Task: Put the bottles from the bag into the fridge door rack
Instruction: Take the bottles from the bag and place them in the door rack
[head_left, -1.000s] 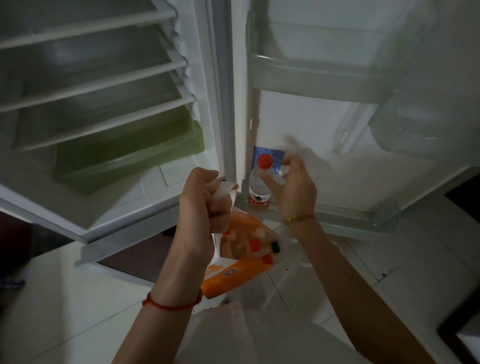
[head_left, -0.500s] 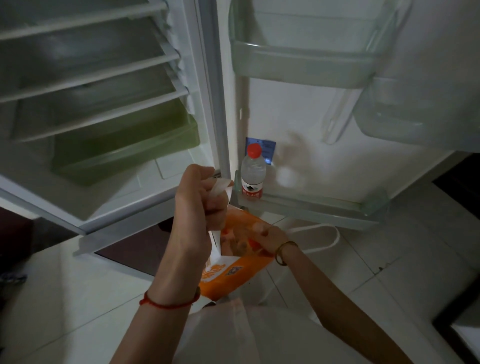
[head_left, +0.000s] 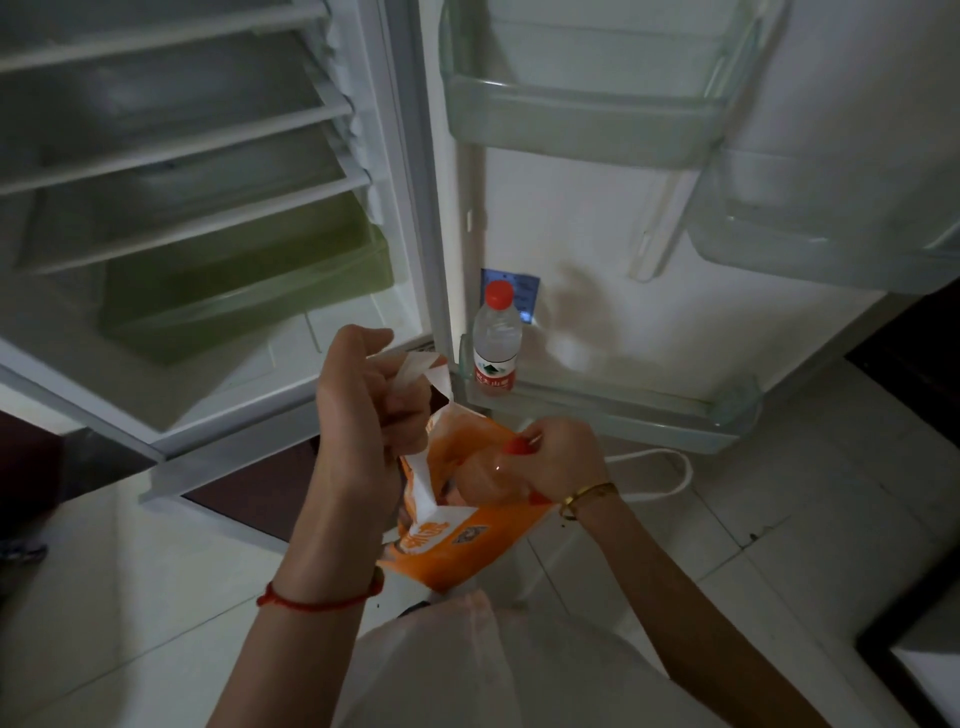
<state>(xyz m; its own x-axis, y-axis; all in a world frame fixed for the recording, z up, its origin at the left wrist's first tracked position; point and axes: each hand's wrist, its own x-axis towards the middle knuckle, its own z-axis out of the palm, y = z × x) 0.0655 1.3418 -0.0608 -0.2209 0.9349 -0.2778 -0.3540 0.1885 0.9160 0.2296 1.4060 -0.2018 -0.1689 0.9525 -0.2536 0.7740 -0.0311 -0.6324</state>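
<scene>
An orange bag (head_left: 457, 545) hangs open below the fridge door. My left hand (head_left: 363, 415) is closed around its white handle and holds it up. My right hand (head_left: 556, 457) is at the bag's mouth, gripping a clear bottle (head_left: 485, 475) with a red cap that is partly lifted out of the bag. One clear water bottle with a red cap and red label (head_left: 496, 340) stands upright at the left end of the bottom door rack (head_left: 649, 415). What else lies inside the bag is hidden.
The fridge is open, with bare white shelves (head_left: 182, 140) and a green drawer (head_left: 244, 280) on the left. Two more clear door racks (head_left: 582, 114) sit higher up. The bag's second white handle (head_left: 670, 467) droops over the pale tiled floor (head_left: 805, 493).
My right hand let go of the first bottle in the bottom door rack, dropped into the bag and now grips a second bottle. My left hand still holds the bag's handle.
</scene>
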